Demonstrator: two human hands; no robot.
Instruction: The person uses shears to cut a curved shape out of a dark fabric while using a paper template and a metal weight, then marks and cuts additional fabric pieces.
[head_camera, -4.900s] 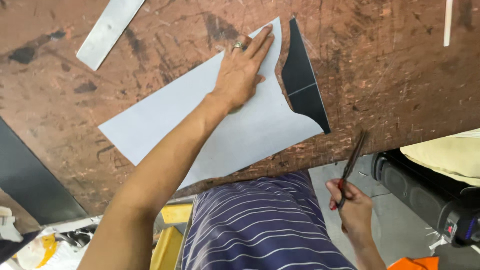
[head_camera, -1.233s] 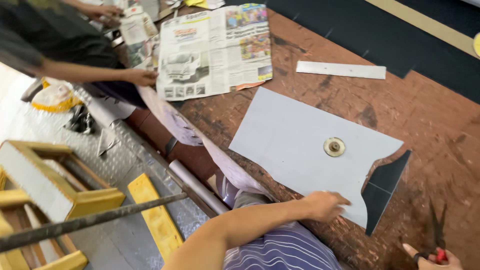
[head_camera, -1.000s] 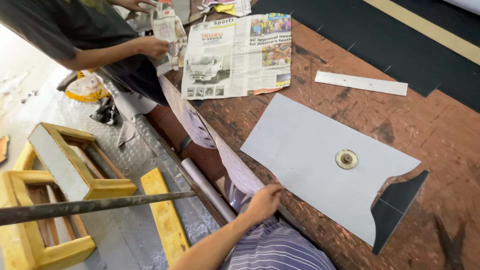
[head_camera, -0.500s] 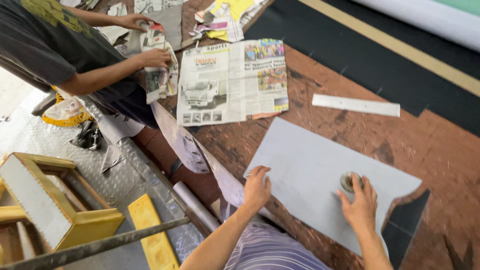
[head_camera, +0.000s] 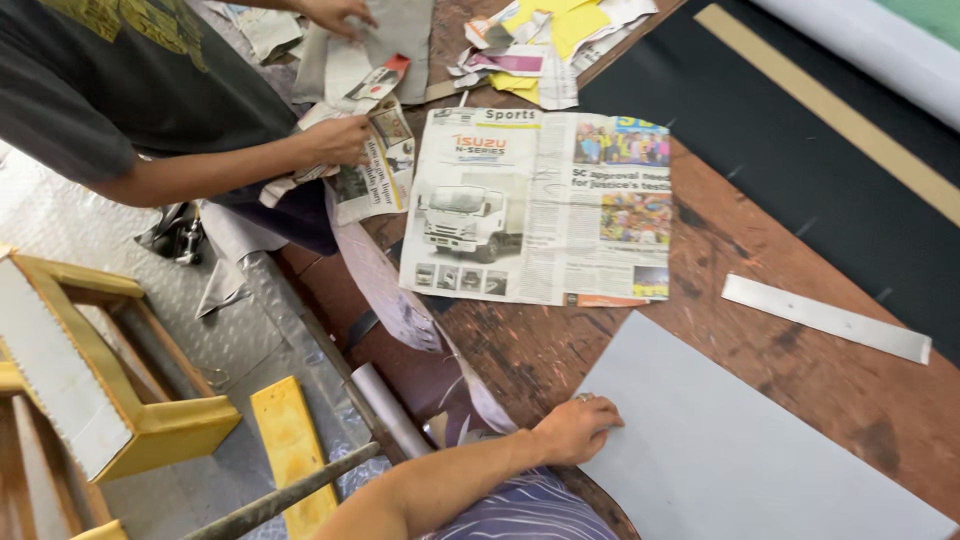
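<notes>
The left hand (head_camera: 575, 428) is laid knuckles-up on the near corner of a large pale grey sheet (head_camera: 740, 460), its fingers drawn loosely together and curled against the edge, pressing the sheet down rather than gripping it; a ring is worn on one finger. The right hand is not seen in this view, so its state cannot be told. The sheet is spread flat from the hand outward to the right and runs off the lower edge of the picture. No cut, fold or mark is visible on the part shown, so the work on it is judged to be at an early stage, with the sheet only being held in place and most of the job left.

Beyond the hand, an open newspaper (head_camera: 545, 205) is lying flat, near the sheet's far corner but apart from it. Further to the right of the hand, a long pale strip (head_camera: 825, 318) is lying well apart from the sheet. Far to the left, another person's hand (head_camera: 338, 140) is closed on crumpled newspaper pages, and more paper scraps are piled behind it.

All of this is carried by a worn reddish-brown counter (head_camera: 780, 250), partly covered at the far side by a dark mat (head_camera: 800, 140). Left of the counter, a patterned metal floor (head_camera: 200, 330) with yellow wooden frames (head_camera: 120, 400) is seen.
</notes>
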